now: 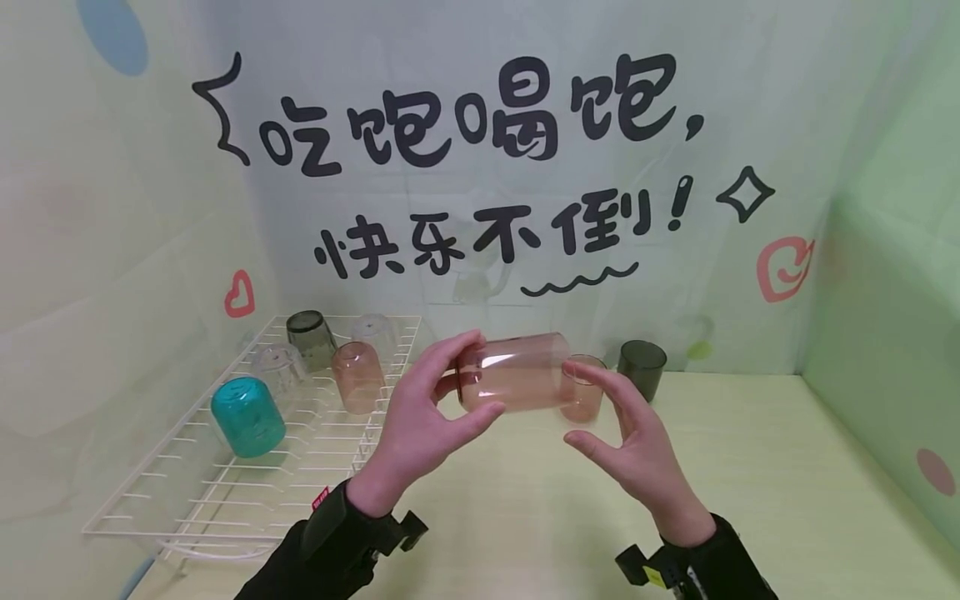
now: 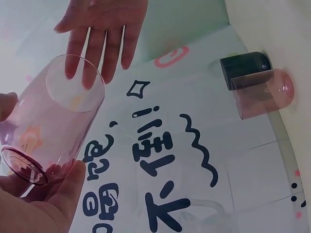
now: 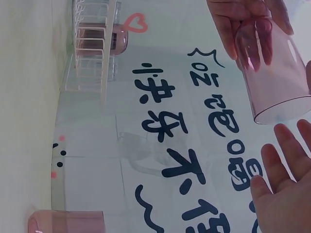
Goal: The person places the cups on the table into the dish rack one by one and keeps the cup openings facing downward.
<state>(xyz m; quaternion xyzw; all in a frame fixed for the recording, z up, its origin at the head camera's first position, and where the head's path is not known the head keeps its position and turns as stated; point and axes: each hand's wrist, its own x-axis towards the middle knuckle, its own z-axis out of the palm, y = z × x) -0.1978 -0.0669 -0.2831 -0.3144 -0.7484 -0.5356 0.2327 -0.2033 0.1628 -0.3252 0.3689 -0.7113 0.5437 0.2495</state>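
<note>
A clear pink drinking glass (image 1: 517, 372) lies sideways in the air, held by its base end between the thumb and fingers of my left hand (image 1: 431, 421). Its open rim points toward my right hand (image 1: 637, 442), whose fingers are spread with nothing gripped. In the left wrist view the tilted glass (image 2: 58, 111) has its thick base down in the left palm. From the right wrist, the right fingers (image 3: 286, 160) show just off the rim of the glass (image 3: 274, 73).
At left stands a white wire rack (image 1: 247, 492) bearing a teal cup (image 1: 247, 417), a pink cup (image 1: 358, 379), a dark grey cup (image 1: 311, 337) and clear cups (image 1: 279, 371). Another pink cup (image 1: 583, 404) and a dark cup (image 1: 643, 367) stand on the table (image 1: 720, 467) by the back wall.
</note>
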